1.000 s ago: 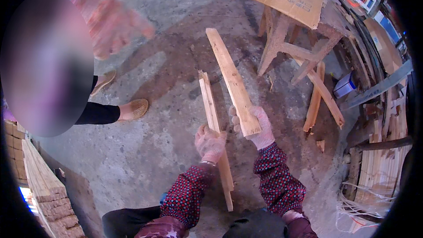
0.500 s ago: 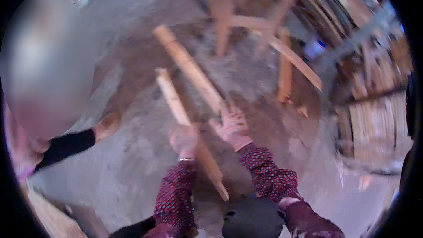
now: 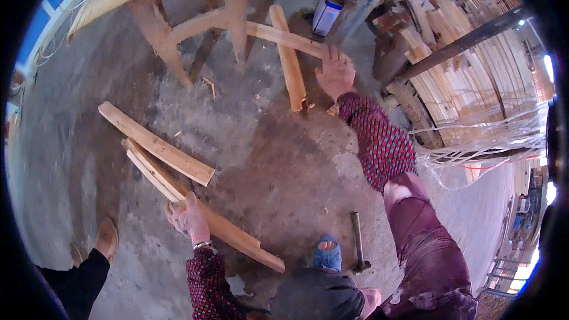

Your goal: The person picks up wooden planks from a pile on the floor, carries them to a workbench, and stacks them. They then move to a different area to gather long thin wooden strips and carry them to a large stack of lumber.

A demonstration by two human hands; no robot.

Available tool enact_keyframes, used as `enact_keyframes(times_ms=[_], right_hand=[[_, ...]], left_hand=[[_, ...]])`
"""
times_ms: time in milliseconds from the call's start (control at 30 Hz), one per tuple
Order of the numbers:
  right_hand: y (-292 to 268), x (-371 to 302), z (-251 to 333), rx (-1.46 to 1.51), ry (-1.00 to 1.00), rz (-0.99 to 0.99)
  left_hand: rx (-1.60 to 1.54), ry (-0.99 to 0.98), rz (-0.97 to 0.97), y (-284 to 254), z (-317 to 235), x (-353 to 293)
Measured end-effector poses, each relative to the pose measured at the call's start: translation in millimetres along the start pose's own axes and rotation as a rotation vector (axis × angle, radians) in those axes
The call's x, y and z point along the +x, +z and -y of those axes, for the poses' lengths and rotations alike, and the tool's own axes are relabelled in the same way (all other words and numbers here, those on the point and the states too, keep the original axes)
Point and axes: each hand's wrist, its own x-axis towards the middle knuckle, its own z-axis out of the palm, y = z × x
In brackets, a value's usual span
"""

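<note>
Far left: a co-worker's shoe (image 3: 107,238) on the floor. Next, a loose plank (image 3: 157,142) lies diagonally, just ahead of the left hand (image 3: 189,218) and apart from it. Left hand: fingers curled round the wood strips (image 3: 237,236), grasping them mid-length; one end projects ahead-left of the hand, the other runs back to its right. Ahead, a wooden stool (image 3: 204,26). Right of it, a short board (image 3: 291,77) crosses a long slat (image 3: 305,44). Right hand (image 3: 336,76): fingers over the slat's near end; cannot tell whether clasped. Tin (image 3: 327,16) just beyond. Hammer (image 3: 358,240) on floor. Far right: stacked timber (image 3: 474,77).
</note>
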Motion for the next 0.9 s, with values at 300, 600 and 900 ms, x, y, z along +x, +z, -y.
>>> enact_keyframes(times_ms=[300, 600, 900], right_hand=[[29, 26, 7, 0.024, 0.026, 0.278], [15, 17, -31, 0.036, -0.019, 0.324], [-91, -53, 41, 2.012, 0.578, 1.131]], left_hand=[[0.092, 0.0, -0.016, 1, 2, 3], [0.012, 0.001, -0.054, 7, 1, -1], [-0.002, 0.071, -0.058, -5, 11, 1]])
